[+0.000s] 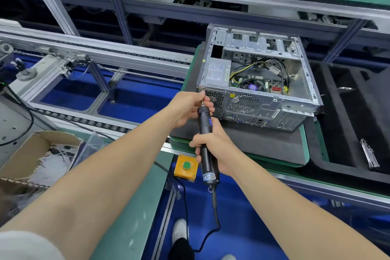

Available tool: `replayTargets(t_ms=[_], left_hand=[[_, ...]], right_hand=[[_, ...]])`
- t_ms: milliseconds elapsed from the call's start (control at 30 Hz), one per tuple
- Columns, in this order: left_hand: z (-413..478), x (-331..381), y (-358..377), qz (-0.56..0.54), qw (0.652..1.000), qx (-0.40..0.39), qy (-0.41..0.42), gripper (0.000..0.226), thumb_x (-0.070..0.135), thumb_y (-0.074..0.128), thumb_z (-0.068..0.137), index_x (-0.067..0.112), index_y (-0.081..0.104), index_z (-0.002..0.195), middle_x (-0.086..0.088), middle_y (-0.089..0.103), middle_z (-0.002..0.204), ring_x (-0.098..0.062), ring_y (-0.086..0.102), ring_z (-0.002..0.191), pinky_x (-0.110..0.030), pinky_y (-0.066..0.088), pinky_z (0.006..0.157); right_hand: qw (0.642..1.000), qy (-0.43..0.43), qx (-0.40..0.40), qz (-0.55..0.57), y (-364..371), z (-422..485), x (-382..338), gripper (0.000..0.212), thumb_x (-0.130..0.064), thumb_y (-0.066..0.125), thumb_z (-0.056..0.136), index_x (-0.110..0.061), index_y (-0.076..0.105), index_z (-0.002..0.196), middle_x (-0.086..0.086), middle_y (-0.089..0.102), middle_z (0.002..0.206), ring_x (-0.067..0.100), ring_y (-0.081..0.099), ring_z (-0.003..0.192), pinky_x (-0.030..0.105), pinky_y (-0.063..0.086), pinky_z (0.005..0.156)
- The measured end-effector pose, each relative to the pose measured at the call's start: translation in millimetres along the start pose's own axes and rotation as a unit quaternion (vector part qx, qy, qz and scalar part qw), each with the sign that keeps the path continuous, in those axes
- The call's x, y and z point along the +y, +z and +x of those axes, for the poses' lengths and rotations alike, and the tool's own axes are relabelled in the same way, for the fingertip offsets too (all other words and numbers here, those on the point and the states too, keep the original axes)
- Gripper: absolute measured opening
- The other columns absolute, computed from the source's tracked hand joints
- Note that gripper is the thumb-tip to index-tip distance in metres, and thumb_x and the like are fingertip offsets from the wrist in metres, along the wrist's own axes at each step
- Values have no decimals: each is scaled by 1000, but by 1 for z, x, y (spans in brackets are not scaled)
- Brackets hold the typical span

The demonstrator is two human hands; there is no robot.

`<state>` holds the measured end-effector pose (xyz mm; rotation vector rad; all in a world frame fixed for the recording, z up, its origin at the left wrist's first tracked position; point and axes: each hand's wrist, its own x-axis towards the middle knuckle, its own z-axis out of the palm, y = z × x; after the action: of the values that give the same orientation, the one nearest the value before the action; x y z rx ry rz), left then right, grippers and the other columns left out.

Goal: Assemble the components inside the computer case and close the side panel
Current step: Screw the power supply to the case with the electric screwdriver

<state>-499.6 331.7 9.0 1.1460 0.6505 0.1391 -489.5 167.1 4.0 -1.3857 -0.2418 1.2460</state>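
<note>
An open grey computer case (263,101) lies on its side on a dark foam pad, with its motherboard, cables and power supply exposed. A black electric screwdriver (205,131) points up at the case's near left rear corner. My right hand (213,150) grips the driver's body. My left hand (190,107) pinches the driver's bit tip, right at the case corner. Whether a screw sits on the tip is too small to tell. No side panel is on the case.
A yellow box with a green button (186,165) sits below the pad's edge. At the left is a cardboard box (40,154) of white ties. A black foam tray (354,124) holding a metal part lies to the right. Conveyor rails run behind.
</note>
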Motion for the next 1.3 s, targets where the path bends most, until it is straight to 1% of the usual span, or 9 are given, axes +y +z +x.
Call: replayTargets(t_ms=[100,267,400,533,700,933,1067,1233,1300], left_hand=[[2,-4,4,-69,998,-4,-4,30,19,51,107,-7,64,117,-21,76,101,-34,75,94,-41,62,83],[4,-10,9,-151,989,4,-1,23,9,50,102,-6,64,112,-21,76,101,-33,76,93,-39,62,80],[5,-6,7,-165,986,1,-11,21,8,55,98,-3,66,112,-20,76,105,-32,76,93,-38,62,81],[5,-1,8,-189,982,-1,-28,23,7,53,98,-5,65,113,-19,76,101,-30,76,87,-37,63,75],[7,4,13,-172,984,4,-37,22,7,49,100,-4,66,110,-21,76,102,-33,74,89,-37,63,72],[8,5,15,-171,984,19,-39,24,7,46,101,-4,66,106,-21,76,99,-33,73,88,-39,63,76],[7,7,16,-169,984,26,-47,24,5,46,99,-6,66,109,-21,75,98,-33,72,88,-39,63,78],[5,12,17,-156,986,32,-53,26,4,45,99,-7,65,112,-23,75,100,-33,72,83,-38,63,74],[5,13,16,-150,987,33,-52,29,5,45,100,-9,64,116,-24,74,100,-33,71,83,-40,62,77]], right_hand=[[1000,-14,14,13,3,4,1,70,4,74,68,-35,50,121,16,54,89,23,56,58,37,51,53],[999,-25,13,18,6,8,-1,72,6,73,66,-30,47,123,4,61,76,22,57,57,37,52,52],[999,-31,-3,10,6,8,-2,77,17,70,73,-29,44,128,8,56,83,23,56,61,39,53,56],[999,-36,-37,-13,4,5,-4,86,26,66,77,-29,36,137,9,53,86,29,56,59,40,55,58],[998,-43,-40,-24,3,1,-8,89,27,66,77,-27,33,140,14,49,96,30,55,68,39,57,60],[998,-43,-27,-32,3,6,-9,83,26,67,74,-23,36,134,14,49,94,28,51,71,43,52,66],[998,-40,-31,-30,1,6,-10,83,24,68,73,-23,37,134,13,51,92,28,53,72,42,54,65],[998,-37,-29,-30,0,6,-11,85,23,69,71,-22,36,135,14,50,96,30,52,77,46,52,73],[999,-34,-30,-27,0,6,-12,86,21,70,69,-22,36,135,14,50,97,30,52,77,47,52,74]])
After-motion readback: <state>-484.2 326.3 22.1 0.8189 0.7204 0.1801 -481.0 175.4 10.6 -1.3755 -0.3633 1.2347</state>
